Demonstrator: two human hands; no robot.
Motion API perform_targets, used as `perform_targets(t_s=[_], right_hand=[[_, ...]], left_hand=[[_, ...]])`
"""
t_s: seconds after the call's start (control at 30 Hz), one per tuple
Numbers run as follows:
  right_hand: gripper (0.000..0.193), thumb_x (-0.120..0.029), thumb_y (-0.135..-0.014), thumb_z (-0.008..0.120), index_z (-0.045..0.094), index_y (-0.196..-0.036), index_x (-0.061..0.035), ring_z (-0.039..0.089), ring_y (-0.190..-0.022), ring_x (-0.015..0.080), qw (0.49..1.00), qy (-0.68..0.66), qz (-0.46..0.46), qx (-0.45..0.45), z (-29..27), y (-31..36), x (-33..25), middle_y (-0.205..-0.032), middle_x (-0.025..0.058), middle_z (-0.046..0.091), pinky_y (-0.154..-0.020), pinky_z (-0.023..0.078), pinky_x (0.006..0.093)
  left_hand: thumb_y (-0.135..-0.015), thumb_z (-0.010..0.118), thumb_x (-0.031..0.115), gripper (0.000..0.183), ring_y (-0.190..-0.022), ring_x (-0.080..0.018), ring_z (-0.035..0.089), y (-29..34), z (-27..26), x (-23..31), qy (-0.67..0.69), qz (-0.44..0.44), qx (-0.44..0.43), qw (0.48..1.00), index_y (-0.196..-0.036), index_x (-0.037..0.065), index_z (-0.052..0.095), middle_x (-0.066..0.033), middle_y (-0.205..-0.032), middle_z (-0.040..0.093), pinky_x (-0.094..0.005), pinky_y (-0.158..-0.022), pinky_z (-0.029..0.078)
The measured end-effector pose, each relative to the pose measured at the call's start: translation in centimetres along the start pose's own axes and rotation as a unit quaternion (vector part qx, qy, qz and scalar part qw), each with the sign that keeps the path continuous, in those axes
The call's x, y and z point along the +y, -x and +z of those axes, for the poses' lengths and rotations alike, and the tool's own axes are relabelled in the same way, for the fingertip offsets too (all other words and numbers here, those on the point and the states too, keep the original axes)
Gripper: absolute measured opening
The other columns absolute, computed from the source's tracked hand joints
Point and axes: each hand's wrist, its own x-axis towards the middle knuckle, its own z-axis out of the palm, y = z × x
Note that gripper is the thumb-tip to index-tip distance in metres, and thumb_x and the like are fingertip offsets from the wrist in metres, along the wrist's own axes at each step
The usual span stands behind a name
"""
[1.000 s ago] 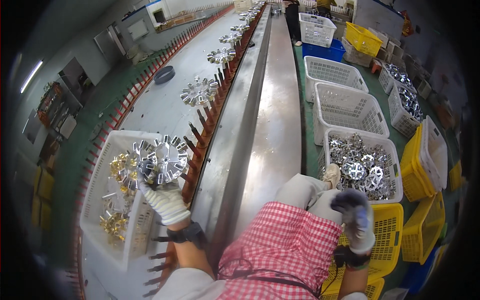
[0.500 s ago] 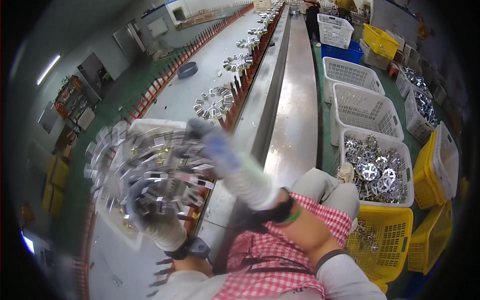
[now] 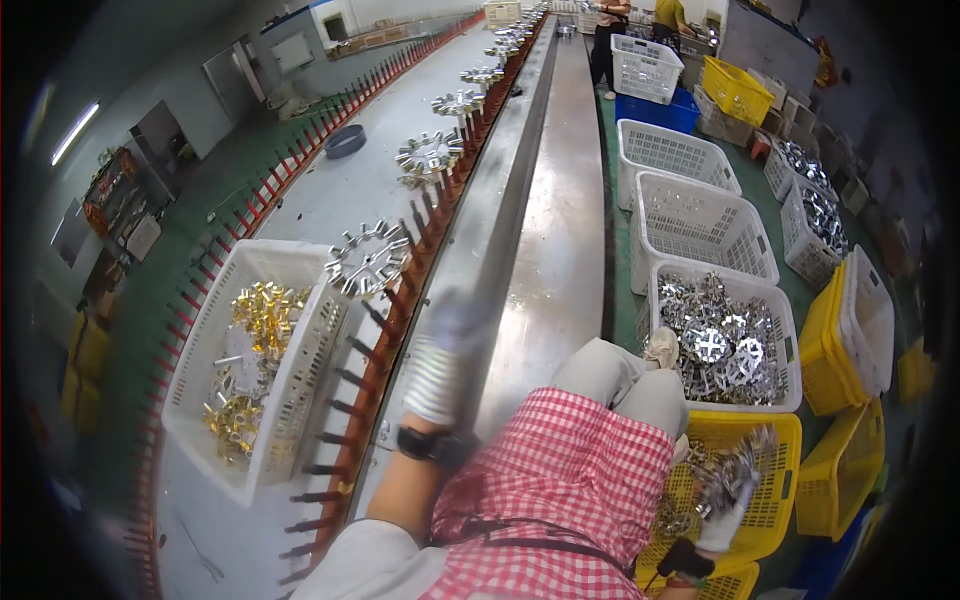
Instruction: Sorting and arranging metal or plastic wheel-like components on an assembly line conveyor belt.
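At far left, a white perforated basket (image 3: 300, 395) sits on the grey surface (image 3: 318, 207), holding gold clips (image 3: 268, 312) and silver ones together; its high walls presumably stop the loose pieces scattering. Just beyond its right edge, a slotted silver wheel (image 3: 368, 261) is perched at the red-based row of dark-tipped pegs (image 3: 363, 350); more wheels recede along that line, apparently spaced out so their rims do not knock.

The gloved left hand (image 3: 462, 322) hangs over the ledge right of the pegs, too blurred to tell how far its fingers are spread or whether it has hold of anything.

Right of the checked apron (image 3: 570, 455), the gloved right hand (image 3: 728, 508) seems to be curled around a bunch of silver pieces (image 3: 738, 468), held low over a yellow basket (image 3: 787, 480), perhaps so that any dropped ones land inside. Beyond it, a white crate (image 3: 791, 362) keeps a heap of silver parts (image 3: 715, 310) within arm's reach.
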Motion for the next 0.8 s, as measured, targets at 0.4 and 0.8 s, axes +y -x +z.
perform_targets(t_s=[0.4,0.8], right_hand=[[0.07,-0.05,-0.08,0.047,0.02,-0.135,-0.0167,0.017,-0.127,0.0295,0.752,0.115,0.085,0.643,-36.9,12.3,6.3,-0.138,0.0124,0.024,-0.098,0.014,0.0574],[0.061,-0.039,-0.085,0.046,0.023,-0.133,-0.0092,0.032,-0.121,0.0279,0.881,0.247,0.024,0.404,-32.5,-2.4,7.2,-0.135,0.0111,0.028,-0.098,0.026,0.0433]], left_hand=[[-0.081,0.051,0.044,0.043,-0.074,-0.0156,0.059,-0.7,-4.8,6.5,0.291,0.13,0.249,0.914,-0.11,0.011,0.051,-0.005,-0.095,0.061,-0.0227,-0.056,0.048],[-0.073,0.056,0.055,0.052,-0.074,-0.0145,0.05,-13.6,-6.1,-1.6,0.454,-0.089,0.086,0.882,-0.099,0.01,0.053,-0.0044,-0.084,0.056,-0.0253,-0.063,0.044]])
